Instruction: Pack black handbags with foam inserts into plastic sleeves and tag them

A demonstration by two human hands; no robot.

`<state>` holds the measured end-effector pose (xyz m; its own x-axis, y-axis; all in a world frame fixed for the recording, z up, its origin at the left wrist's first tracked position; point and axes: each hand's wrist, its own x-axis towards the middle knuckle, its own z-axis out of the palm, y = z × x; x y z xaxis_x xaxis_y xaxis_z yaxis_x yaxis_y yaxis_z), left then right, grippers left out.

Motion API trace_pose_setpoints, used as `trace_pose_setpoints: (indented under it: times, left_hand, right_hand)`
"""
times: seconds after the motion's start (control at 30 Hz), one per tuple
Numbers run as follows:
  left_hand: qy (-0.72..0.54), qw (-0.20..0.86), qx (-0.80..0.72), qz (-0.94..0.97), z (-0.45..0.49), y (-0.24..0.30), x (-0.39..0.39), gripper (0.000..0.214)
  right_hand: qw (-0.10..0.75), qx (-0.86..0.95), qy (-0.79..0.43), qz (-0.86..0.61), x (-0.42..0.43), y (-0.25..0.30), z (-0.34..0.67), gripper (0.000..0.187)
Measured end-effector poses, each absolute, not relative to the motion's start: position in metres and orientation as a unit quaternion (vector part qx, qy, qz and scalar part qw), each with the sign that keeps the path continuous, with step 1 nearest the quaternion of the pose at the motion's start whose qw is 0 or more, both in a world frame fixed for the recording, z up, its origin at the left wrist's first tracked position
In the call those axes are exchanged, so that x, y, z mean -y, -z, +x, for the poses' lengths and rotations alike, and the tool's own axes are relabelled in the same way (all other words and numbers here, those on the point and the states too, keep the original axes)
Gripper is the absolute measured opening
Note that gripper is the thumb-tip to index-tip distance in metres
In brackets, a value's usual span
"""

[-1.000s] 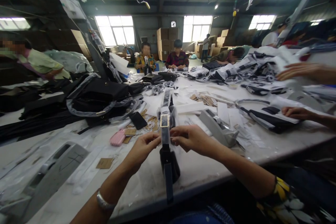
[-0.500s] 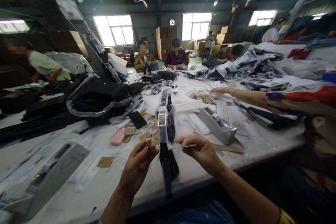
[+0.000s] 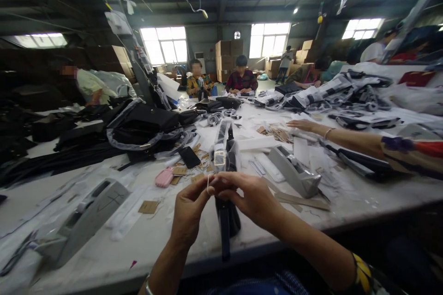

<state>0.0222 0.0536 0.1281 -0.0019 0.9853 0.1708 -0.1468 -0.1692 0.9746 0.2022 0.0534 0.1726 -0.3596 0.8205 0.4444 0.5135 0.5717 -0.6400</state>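
Observation:
A thin white string [image 3: 208,185] loops over the thumb of my left hand [image 3: 188,207], which is closed in a pinch on it. My right hand [image 3: 256,200] meets it from the other side, fingers pinched together where the string runs; its fingertips partly hide the string. Both hands are over a dark strap [image 3: 224,228] of a black bag, partly wrapped in clear plastic, with a gold-coloured buckle [image 3: 219,157] just beyond my fingers. Brown cardboard tags [image 3: 148,207] on strings lie to the left, near a pink case [image 3: 164,177] and a black phone [image 3: 189,157].
Grey tape dispensers stand at left [image 3: 86,212] and right [image 3: 294,173]. Black bags [image 3: 141,122] are heaped at the left. From the right, a co-worker's arm [image 3: 353,140] reaches over the table towards more tags [image 3: 277,132]. Other people sit across the table.
My hands have come together over the strap; before, they were apart with the string stretched between them. The whole view has shifted, so the scene sits further right and slightly lower.

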Motion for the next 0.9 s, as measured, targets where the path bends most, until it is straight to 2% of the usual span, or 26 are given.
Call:
trace_pose_setpoints:
  times: [0.1,0.17,0.27,0.33,0.4,0.43,0.5,0.57,0.63,0.77,0.83,0.9]
  left_hand:
    - [-0.549,0.452,-0.415,0.568,0.024,-0.139,-0.049,0.034]
    - [-0.527,0.369,-0.421,0.639,0.024,-0.148,-0.046,0.027]
    - [-0.514,0.226,-0.42,0.713,0.02,-0.156,-0.037,0.022]
    - [-0.522,0.149,-0.42,0.727,0.018,-0.155,-0.028,0.029]
    - [-0.537,0.082,-0.422,0.725,0.019,-0.148,-0.017,0.042]
    - [-0.542,0.051,-0.418,0.727,0.02,-0.143,-0.011,0.05]
    - [-0.542,-0.003,-0.391,0.744,0.023,-0.132,-0.001,0.061]
    - [-0.519,-0.035,-0.346,0.781,0.023,-0.123,0.007,0.068]
    - [-0.484,-0.052,-0.303,0.819,0.02,-0.117,0.014,0.069]
    - [-0.452,-0.082,-0.271,0.846,0.019,-0.119,0.025,0.062]
    - [-0.452,-0.082,-0.257,0.85,0.028,-0.122,0.031,0.058]
    - [-0.452,-0.064,-0.246,0.855,0.042,-0.121,0.034,0.058]
  right_hand:
    - [0.32,0.812,-0.145,-0.467,-0.053,-0.178,0.198,0.05]
    - [0.29,0.827,-0.125,-0.464,-0.054,-0.183,0.199,0.049]
    - [0.307,0.84,-0.204,-0.398,-0.056,-0.186,0.205,0.042]
    - [0.371,0.81,-0.254,-0.377,-0.058,-0.184,0.211,0.031]
    - [0.43,0.761,-0.252,-0.416,-0.061,-0.179,0.214,0.013]
    - [0.436,0.742,-0.244,-0.447,-0.064,-0.176,0.214,0.011]
    - [0.404,0.736,-0.242,-0.487,-0.07,-0.17,0.211,0.025]
    - [0.36,0.748,-0.272,-0.487,-0.078,-0.165,0.206,0.036]
    - [0.357,0.733,-0.349,-0.462,-0.084,-0.162,0.199,0.041]
    - [0.46,0.603,-0.522,-0.39,-0.091,-0.157,0.186,0.038]
    - [0.514,0.549,-0.541,-0.375,-0.091,-0.155,0.181,0.037]
    - [0.532,0.528,-0.544,-0.377,-0.089,-0.153,0.177,0.036]
